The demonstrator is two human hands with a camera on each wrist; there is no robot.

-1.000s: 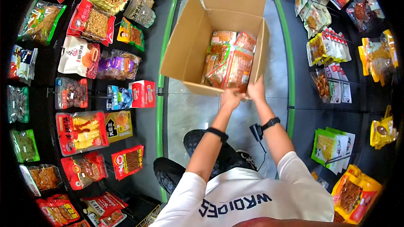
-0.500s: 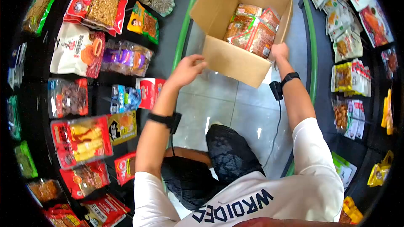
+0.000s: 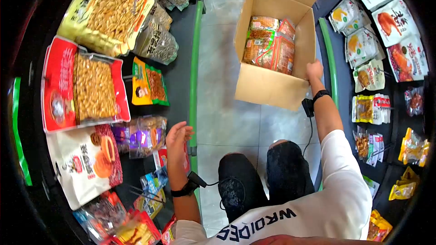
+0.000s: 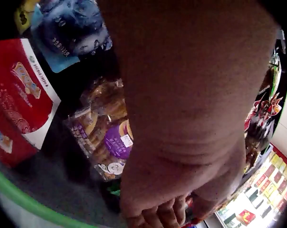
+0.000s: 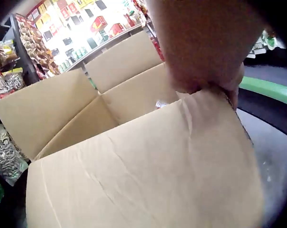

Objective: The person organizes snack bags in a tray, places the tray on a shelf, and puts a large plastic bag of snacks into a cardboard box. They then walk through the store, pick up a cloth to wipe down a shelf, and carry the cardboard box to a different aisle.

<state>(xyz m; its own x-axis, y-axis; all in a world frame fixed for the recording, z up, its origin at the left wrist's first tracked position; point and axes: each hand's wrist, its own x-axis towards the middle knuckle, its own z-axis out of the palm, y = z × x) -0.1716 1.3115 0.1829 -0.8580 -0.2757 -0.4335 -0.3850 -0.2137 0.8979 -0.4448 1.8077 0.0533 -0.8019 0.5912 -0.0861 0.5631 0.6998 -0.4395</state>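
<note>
A cardboard box (image 3: 272, 86) stands with its flaps raised on the aisle floor, and several packaged snacks (image 3: 277, 50) lie inside. At the box's near right corner my right hand (image 3: 314, 70) grips the cardboard edge; in the right wrist view the fingertips are hidden behind the corner. My left hand (image 3: 178, 134) is by the left shelf with loosely bent fingers, holding nothing. Nearest to it are a purple-labelled snack bag (image 3: 143, 136) and a red box (image 4: 22, 99), partly covered by the hand and forearm in the head view.
Hanging snack packs line the left side, among them a red bag of nuts (image 3: 93, 88) and a white pouch (image 3: 84, 168). On the right hang white pouches (image 3: 359, 45). Green shelf edges (image 3: 194, 86) bound the tiled aisle (image 3: 227, 122) where my knees are.
Both hands were together at the box's near side. The left hand let go and moved left to the shelf, while the right stayed at the box corner. The head view has shifted.
</note>
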